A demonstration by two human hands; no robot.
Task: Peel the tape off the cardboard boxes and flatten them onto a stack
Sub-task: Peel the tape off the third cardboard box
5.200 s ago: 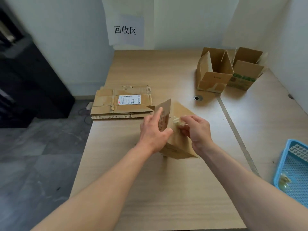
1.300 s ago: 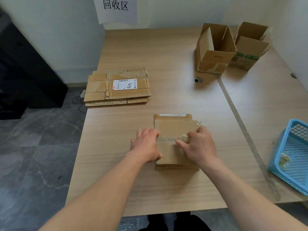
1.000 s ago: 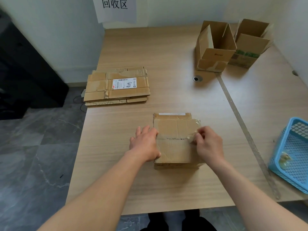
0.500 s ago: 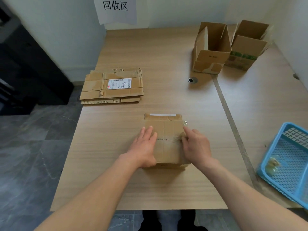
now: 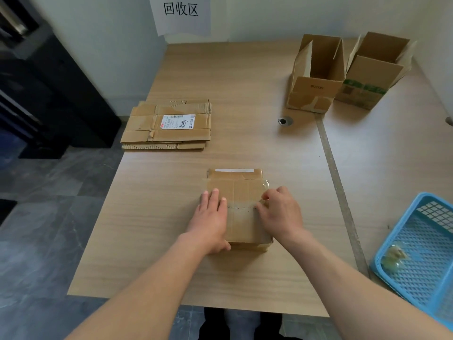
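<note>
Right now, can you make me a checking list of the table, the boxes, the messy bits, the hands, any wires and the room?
Surface: light wooden table, with a seam strip running down its right part.
Job's things: small brown cardboard box under both hands, clear tape across its top; stack of flattened cardboard at far left; open plain brown box and open green-printed brown box standing side by side at far right.
Clutter: blue plastic basket at the right edge, crumpled tape wad inside; round metal hole cover.
Hands: left hand flat on the small box; right hand seemingly pinching the tape's right end.
Cables: nothing seen.
Surroundings: white paper sign on the wall; grey tiled floor; black cabinet at left.
</note>
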